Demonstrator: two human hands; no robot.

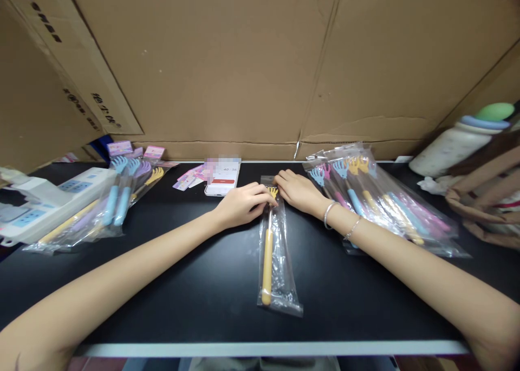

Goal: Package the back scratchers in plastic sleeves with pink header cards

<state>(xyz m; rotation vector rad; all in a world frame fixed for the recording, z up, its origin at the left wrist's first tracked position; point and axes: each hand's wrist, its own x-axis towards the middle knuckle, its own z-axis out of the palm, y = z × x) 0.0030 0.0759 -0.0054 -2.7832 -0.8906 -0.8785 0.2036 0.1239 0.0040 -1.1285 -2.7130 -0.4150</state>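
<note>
A yellow back scratcher [267, 262] in a clear plastic bag [281, 268] lies lengthwise on the black table, its claw end away from me. My left hand [247, 202] bends its fingers over the bag's upper left side, beside the claw. Around the upper right corner of the bag, the fingers of my right hand [298, 191] are closed; their tips are partly hidden. On the right lies a row of bagged back scratchers [369, 197] in blue, pink and yellow. To the left, several bagged back scratchers [122, 192] with header cards rest in an overlapping pile.
A phone [222, 179] showing a timer lies at the back, with pink and purple cards [187, 178] beside it. A white power strip [60, 197] sits on the left. On the right stand a tilted bottle [455, 146] and a brown bag [483, 197]. Cardboard [227, 62] walls the back.
</note>
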